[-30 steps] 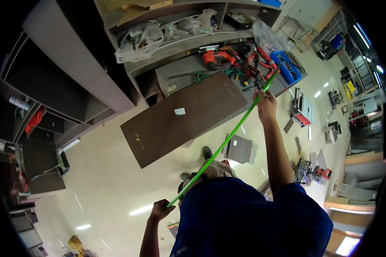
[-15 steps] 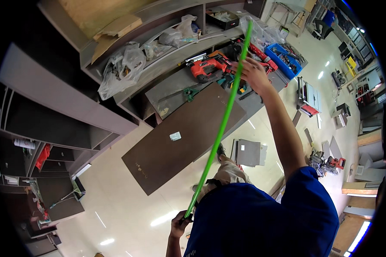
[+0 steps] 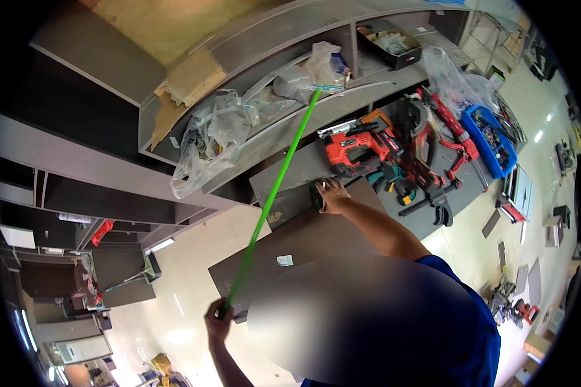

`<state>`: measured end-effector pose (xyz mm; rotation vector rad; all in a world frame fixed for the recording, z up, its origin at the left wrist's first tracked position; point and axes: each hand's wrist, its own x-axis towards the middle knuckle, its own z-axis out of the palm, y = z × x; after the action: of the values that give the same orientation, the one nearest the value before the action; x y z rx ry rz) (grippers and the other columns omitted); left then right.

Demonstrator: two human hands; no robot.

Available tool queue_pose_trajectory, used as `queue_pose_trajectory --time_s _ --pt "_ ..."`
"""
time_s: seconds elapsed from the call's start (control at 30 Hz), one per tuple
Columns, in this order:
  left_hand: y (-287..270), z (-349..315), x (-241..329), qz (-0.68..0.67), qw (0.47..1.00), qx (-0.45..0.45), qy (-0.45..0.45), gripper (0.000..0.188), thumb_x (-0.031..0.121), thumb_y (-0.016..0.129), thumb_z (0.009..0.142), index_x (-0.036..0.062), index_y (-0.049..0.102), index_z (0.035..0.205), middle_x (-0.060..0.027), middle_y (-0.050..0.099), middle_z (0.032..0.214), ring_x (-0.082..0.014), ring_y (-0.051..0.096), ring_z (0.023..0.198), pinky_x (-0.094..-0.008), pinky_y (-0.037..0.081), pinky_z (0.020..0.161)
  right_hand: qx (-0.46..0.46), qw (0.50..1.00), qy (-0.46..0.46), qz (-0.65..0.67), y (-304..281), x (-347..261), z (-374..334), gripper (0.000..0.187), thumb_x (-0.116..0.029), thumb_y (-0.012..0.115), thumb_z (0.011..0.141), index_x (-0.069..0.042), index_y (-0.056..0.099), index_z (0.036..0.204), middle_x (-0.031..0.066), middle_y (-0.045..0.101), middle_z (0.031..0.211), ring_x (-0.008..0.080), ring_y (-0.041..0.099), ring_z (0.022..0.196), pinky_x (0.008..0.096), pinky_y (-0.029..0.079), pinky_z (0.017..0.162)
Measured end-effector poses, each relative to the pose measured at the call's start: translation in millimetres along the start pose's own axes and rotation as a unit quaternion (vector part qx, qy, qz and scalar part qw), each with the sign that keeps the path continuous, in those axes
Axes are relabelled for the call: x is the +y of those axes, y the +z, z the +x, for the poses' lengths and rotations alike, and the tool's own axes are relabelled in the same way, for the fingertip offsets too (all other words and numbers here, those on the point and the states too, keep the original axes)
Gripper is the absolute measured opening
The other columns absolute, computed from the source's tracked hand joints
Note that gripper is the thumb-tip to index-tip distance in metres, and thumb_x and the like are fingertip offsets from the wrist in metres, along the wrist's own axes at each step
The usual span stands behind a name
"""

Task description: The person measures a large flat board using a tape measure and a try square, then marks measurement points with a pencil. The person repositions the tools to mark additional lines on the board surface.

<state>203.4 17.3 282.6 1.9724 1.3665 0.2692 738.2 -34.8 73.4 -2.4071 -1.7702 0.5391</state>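
My left hand (image 3: 219,320) is closed around the small dark case of a tape measure (image 3: 223,312). Its long green blade (image 3: 283,169) stretches up and to the right, the free tip in front of the plastic bags on the shelf. My right hand (image 3: 334,195) is over the brown board's far edge, its fingers curled on a dark green clamp (image 3: 316,196) that they partly cover. Below it lies the brown board (image 3: 361,226) with a white label (image 3: 285,260). A blurred patch hides the board's near part.
Right of my hand lie a red jigsaw (image 3: 355,149), green-and-black tools (image 3: 394,180), a red caulking gun (image 3: 452,122) and a blue bin of small parts (image 3: 490,145). Plastic bags (image 3: 216,132) and torn cardboard (image 3: 190,80) fill the shelf behind. Cabinets (image 3: 97,187) stand at left.
My right hand has left the green blade and come down to the clamp. The blade's tip has swung left, toward the shelf. The left hand still holds the tape measure; the view has shifted.
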Motion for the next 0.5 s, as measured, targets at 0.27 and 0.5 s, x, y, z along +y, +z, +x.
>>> queue_pose_trajectory --time_s 0.27,0.5 --pt "-44.0 158.7 49.2 0.052 0.995 -0.035 0.079 0.041 0.004 0.080 0.077 -0.0005 0.065 0.114 -0.0081 0.069 0.090 -0.0123 0.064 0.079 -0.0274 0.053 0.072 -0.066 0.997 -0.041 -0.010 -11.4 4.6 33.7 0.112 -0.052 0.084 0.066 -0.007 0.030 0.153 0.0220 0.039 0.151 0.0371 0.031 0.144 0.0580 0.021 0.118" --pt "-70.0 195.2 1.6 0.175 0.903 0.060 0.387 0.044 0.005 0.076 0.070 0.0036 0.063 0.111 -0.0181 0.065 0.111 -0.0379 0.065 0.099 -0.0449 0.055 0.082 -0.018 0.999 -0.005 0.042 -28.5 -6.4 39.4 0.105 -0.050 0.086 0.059 -0.005 0.042 0.143 0.0226 0.049 0.135 0.0396 0.043 0.131 0.0524 0.034 0.109"
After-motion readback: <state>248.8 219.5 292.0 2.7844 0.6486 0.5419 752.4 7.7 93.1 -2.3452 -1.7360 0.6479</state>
